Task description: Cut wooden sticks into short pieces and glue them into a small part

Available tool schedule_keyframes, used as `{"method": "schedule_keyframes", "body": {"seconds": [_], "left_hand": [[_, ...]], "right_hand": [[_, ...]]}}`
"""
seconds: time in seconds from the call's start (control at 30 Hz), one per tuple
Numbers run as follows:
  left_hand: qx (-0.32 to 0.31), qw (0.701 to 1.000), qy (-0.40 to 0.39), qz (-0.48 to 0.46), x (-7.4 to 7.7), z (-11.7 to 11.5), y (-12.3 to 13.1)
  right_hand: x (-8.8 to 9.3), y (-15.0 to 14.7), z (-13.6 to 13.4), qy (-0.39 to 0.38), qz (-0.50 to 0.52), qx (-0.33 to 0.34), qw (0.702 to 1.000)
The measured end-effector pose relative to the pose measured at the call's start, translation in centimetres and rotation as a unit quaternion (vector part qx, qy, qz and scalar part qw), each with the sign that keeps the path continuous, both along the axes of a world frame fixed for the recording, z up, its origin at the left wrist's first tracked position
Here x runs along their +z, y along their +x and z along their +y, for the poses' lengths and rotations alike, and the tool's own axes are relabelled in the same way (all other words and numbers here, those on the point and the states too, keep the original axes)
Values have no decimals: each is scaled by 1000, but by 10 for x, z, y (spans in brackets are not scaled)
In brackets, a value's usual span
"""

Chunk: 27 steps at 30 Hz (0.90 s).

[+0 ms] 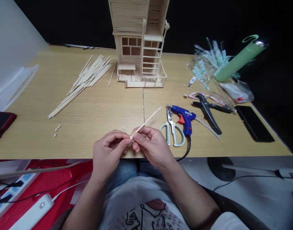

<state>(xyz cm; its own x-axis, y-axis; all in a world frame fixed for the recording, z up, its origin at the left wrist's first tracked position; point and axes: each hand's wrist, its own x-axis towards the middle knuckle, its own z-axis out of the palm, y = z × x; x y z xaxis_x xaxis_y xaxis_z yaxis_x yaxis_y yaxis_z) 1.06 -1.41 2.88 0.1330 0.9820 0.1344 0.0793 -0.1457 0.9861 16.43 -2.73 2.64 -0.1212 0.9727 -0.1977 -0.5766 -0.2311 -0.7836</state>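
Just above the table's front edge, my right hand [152, 143] pinches a thin pale wooden stick [150, 118] between thumb and fingers. The stick slants up and away to the right. Thumb and forefinger of my left hand [111, 145] are closed at its near end, where a short bit of wood seems to sit; whether it is a separate piece I cannot tell. To the right of my right hand lie scissors [170, 123] with pale handles and a blue glue gun [186, 118] with an orange trigger. A model house [130, 32] of wooden sticks stands upright at the back.
A pile of wooden sticks [88, 78] lies back left, with small offcuts [57, 130] nearer. At right are black-handled cutters [207, 111], a phone [254, 124], a green tube [239, 60] and plastic-wrapped glassy items [206, 60]. The glue gun's cord [188, 148] drops over the front edge.
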Motion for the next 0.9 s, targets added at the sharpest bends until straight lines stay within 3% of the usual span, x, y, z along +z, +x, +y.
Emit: {"method": "schedule_keyframes", "body": {"seconds": [0.63,0.9], "left_hand": [[37,999,0,-8,-2,-4,6],[26,998,-47,-36,-6,-3,7]], "right_hand": [[-4,0,-1,26,-47,2,999],[-4,-1,-1,24,-44,-3,999]]}}
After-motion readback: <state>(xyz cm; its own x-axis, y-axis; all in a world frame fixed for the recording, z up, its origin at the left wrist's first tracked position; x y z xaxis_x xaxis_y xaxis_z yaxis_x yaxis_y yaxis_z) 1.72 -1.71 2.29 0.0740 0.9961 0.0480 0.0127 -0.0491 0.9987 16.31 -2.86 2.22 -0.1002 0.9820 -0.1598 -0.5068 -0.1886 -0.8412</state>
